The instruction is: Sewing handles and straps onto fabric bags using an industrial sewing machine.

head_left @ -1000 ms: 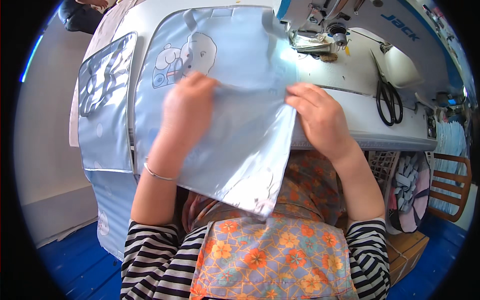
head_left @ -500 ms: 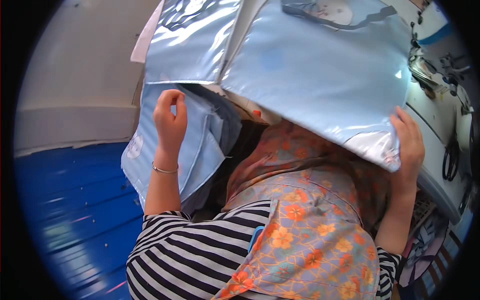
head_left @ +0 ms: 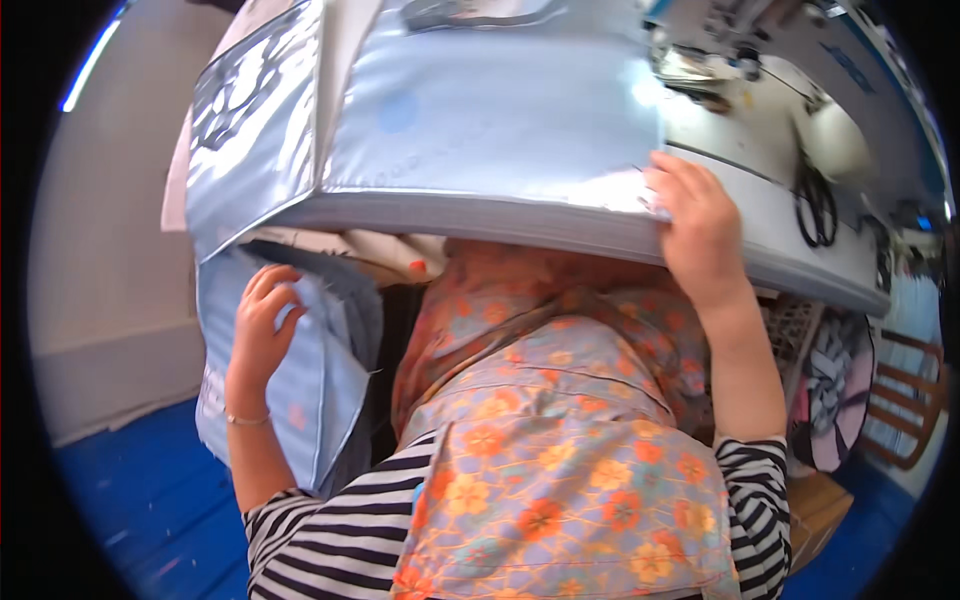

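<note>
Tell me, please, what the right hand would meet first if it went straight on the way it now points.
Most likely the glossy light-blue rectangular plastic-looking sheet: the right hand points forward and left, its fingertips apparently at the sheet's near right corner, though exact contact is unclear.

The blue sheet (head_left: 490, 125) looks like smooth, shiny plastic. The flowery apron (head_left: 565, 480) is dull cloth. The chair (head_left: 928, 400) looks wooden.

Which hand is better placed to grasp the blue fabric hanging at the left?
Probably the left hand: it looks empty, close to that fabric, while the right hand touches the glossy blue panel.
</note>
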Demonstrator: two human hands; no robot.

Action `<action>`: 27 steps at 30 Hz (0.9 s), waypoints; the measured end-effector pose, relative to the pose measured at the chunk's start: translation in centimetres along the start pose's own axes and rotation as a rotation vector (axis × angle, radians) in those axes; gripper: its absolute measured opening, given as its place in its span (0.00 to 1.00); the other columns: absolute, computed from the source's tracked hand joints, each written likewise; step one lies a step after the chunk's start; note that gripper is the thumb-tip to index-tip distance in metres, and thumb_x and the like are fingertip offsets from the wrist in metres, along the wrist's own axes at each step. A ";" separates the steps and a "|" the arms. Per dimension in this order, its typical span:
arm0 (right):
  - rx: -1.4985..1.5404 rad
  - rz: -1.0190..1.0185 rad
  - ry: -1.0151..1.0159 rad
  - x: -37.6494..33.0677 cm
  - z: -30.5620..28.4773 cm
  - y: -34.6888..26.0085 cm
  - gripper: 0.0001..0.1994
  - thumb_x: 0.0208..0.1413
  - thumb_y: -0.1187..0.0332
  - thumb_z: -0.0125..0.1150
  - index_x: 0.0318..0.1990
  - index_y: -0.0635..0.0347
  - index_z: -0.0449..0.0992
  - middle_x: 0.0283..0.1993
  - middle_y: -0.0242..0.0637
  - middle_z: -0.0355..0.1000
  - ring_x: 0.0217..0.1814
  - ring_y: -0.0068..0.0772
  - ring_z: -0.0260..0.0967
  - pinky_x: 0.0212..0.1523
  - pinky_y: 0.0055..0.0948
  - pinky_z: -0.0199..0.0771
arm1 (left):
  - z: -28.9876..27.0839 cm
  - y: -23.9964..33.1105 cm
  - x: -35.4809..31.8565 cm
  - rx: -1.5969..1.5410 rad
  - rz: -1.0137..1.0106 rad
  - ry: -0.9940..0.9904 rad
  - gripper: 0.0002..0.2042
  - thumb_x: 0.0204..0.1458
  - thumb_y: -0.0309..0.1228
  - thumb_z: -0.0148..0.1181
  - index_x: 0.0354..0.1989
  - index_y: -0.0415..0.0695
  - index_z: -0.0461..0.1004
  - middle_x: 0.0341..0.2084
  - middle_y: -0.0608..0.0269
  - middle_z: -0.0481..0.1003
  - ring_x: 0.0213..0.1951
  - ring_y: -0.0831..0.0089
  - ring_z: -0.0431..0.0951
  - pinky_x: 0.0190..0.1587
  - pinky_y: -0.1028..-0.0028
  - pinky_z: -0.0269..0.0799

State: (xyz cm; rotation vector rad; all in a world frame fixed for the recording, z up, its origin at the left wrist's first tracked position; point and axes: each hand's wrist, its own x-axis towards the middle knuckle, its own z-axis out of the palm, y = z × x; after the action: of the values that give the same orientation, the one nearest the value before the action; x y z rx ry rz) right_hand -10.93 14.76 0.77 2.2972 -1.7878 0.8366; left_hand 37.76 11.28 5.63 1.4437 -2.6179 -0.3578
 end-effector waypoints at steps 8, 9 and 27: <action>-0.019 -0.023 0.098 0.9 -0.1 0.6 0.13 0.45 0.83 0.60 0.40 0.61 0.78 0.47 0.40 0.78 0.50 0.44 0.75 0.50 0.36 0.78 | -3.6 0.5 1.8 -0.037 0.060 0.432 0.05 0.62 0.17 0.49 0.41 0.39 0.71 0.37 0.60 0.77 0.43 0.69 0.77 0.59 0.63 0.69; -0.024 -0.029 0.103 1.1 0.0 0.7 0.12 0.46 0.83 0.60 0.39 0.61 0.78 0.47 0.40 0.78 0.50 0.44 0.75 0.50 0.36 0.78 | -3.9 1.8 3.1 -0.045 0.082 0.507 0.05 0.60 0.16 0.51 0.40 0.39 0.71 0.36 0.58 0.77 0.40 0.68 0.77 0.56 0.65 0.71; -0.102 -0.010 0.105 4.3 2.1 4.9 0.12 0.56 0.75 0.56 0.48 0.60 0.78 0.51 0.39 0.78 0.53 0.44 0.72 0.54 0.38 0.75 | 10.4 21.8 29.2 -0.256 0.540 0.334 0.04 0.57 0.27 0.53 0.33 0.41 0.69 0.26 0.49 0.76 0.35 0.46 0.76 0.40 0.53 0.71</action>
State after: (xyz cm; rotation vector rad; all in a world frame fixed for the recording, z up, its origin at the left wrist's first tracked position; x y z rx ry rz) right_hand -14.05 8.71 -0.11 2.1561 -1.7316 0.8271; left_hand 2.03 -0.74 1.47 0.6187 -2.4443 -0.3325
